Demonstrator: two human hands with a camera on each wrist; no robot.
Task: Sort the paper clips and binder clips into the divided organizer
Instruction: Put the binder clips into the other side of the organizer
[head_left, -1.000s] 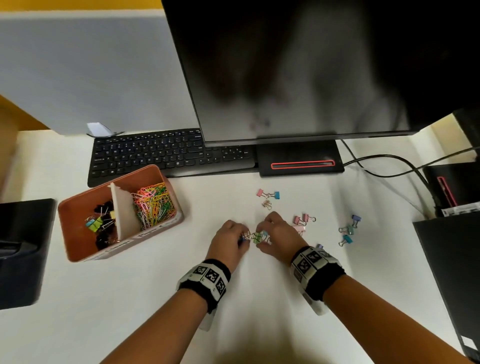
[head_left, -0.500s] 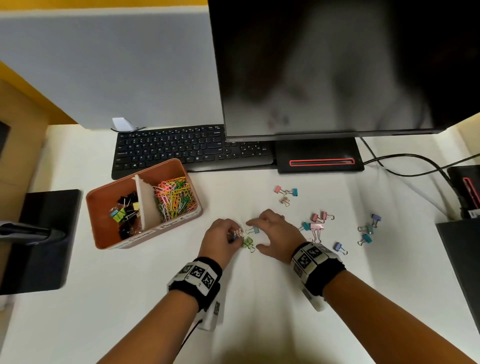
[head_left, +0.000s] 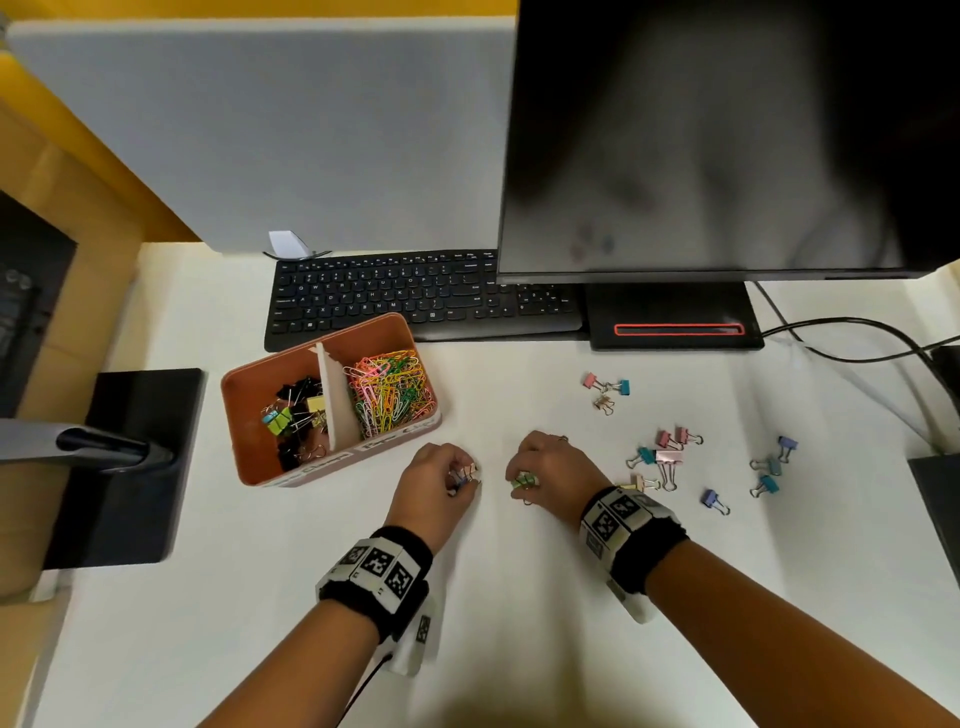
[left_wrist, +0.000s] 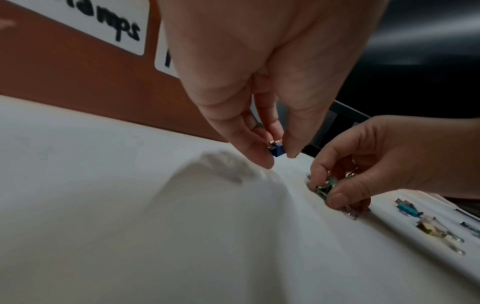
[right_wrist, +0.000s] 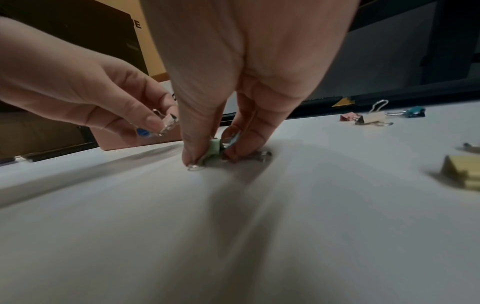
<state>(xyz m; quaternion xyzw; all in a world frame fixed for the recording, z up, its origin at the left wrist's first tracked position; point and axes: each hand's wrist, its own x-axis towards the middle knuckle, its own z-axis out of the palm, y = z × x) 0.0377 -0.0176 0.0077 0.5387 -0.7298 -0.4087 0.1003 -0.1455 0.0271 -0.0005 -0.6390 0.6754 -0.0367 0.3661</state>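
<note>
Head view takes in one white desk (head_left: 519, 597), one dark monitor (head_left: 727, 135), one grey partition (head_left: 260, 135) behind one black keyboard (head_left: 415, 296), and one brown organizer (head_left: 244, 441) split by a white divider (head_left: 337, 405) into two compartments. Its left compartment holds a small heap of binder clips (head_left: 291, 415), mostly black; its right one holds a tangle of coloured paper clips (head_left: 389, 389), too many to count. About fourteen loose binder clips (head_left: 670, 457) lie scattered on the desk right of the hands.

Two hands work close together near the organizer. The left hand (head_left: 436, 478) has its fingertips curled round a few small clips, a blue clip (left_wrist: 276, 152) among them, raised just off the desk. The right hand (head_left: 556, 467) pinches a green clip (right_wrist: 214, 149) between thumb and fingers, the clip touching the desk with another clip bunched against it.

How many clips each hand holds is hard to tell, since the fingers cover them. The organizer's front labels are partly cut off in the left wrist view. Both wrist views are blurred.
</note>
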